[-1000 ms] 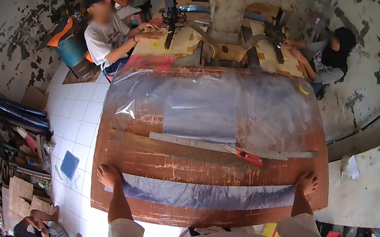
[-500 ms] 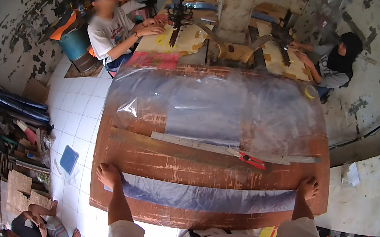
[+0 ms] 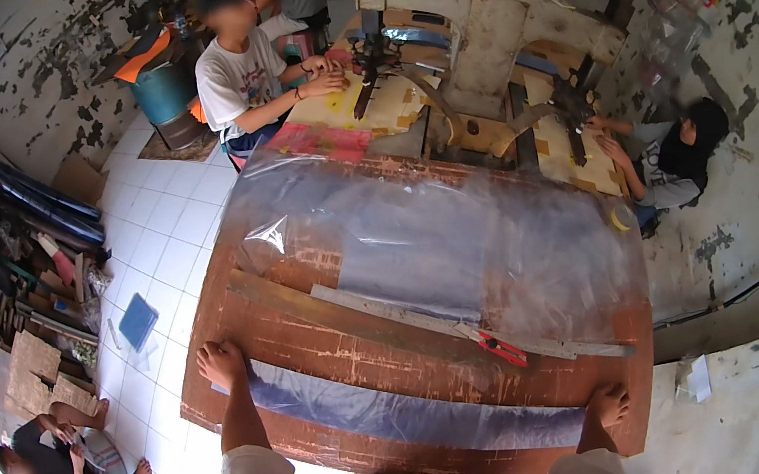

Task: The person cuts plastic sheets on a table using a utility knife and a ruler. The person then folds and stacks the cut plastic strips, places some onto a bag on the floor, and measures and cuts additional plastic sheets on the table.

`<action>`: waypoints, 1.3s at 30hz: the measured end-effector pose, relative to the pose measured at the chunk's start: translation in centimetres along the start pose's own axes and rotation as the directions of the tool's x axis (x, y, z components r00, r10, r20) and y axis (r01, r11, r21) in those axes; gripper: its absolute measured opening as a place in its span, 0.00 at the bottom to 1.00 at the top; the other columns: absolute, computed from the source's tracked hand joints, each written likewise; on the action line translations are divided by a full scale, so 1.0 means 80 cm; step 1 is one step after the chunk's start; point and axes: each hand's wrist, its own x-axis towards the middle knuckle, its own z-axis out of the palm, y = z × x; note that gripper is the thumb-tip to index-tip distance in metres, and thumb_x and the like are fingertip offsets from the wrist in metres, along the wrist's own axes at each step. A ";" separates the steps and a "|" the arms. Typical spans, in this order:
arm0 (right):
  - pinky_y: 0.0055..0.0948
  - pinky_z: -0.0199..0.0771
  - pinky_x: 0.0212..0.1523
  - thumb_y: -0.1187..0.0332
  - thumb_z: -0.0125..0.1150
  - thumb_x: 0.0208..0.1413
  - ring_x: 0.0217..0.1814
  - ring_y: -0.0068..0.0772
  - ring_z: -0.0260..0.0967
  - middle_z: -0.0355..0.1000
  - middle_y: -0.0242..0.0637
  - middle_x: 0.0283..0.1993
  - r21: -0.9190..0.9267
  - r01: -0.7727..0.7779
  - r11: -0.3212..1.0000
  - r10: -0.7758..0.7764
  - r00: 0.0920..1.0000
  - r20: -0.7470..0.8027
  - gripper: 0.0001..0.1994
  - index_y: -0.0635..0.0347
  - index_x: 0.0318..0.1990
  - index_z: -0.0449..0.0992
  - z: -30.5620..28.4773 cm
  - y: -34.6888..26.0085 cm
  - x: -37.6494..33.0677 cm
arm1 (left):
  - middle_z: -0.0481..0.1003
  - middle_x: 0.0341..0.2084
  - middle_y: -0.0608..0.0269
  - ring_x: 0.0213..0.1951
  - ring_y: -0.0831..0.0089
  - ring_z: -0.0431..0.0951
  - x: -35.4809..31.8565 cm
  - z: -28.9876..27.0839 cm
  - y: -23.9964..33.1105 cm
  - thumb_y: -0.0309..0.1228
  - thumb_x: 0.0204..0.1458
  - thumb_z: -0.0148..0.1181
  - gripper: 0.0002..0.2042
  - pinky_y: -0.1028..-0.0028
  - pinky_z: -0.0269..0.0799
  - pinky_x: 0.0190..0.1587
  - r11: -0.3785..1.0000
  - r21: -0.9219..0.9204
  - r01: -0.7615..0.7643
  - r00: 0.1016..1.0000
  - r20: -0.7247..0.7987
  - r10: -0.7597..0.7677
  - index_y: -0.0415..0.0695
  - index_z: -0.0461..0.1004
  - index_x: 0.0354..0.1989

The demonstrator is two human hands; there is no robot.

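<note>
My left hand (image 3: pixel 221 363) has its fingers curled at the left end of a long strip of bluish, shiny plastic sheet (image 3: pixel 410 409). At the strip's right end, my right hand (image 3: pixel 610 404) is also closed, low on the board. Its fingertips are partly hidden. The strip lies stretched across a worn brown tabletop (image 3: pixel 318 349) between my two hands. Beyond it rest a long metal ruler (image 3: pixel 403 312) and a red cutter knife (image 3: pixel 502 347). Larger clear plastic sheets (image 3: pixel 411 242) cover the far half of the tabletop.
A big grey press-like machine (image 3: pixel 494 24) stands past the table. One person (image 3: pixel 243 68) works at its left side, another (image 3: pixel 679 149) at its right. A seated person (image 3: pixel 59 461) is at lower left, near stacked wood scraps (image 3: pixel 27 370). A blue drum (image 3: pixel 165 97) stands behind.
The view has shifted slightly. My hands stay at the strip's two ends, and the strip looks much the same. The person at the machine's left still has both hands at its table.
</note>
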 end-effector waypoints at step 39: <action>0.55 0.63 0.55 0.46 0.48 0.58 0.59 0.48 0.64 0.68 0.36 0.59 0.029 -0.012 1.000 0.014 0.998 -0.054 0.22 0.38 0.56 0.73 0.013 0.003 0.005 | 0.71 0.37 0.51 0.46 0.51 0.70 0.003 0.004 0.007 0.35 0.50 0.52 0.10 0.52 0.63 0.49 0.997 -0.058 0.046 0.998 0.034 -0.044 0.41 0.70 0.32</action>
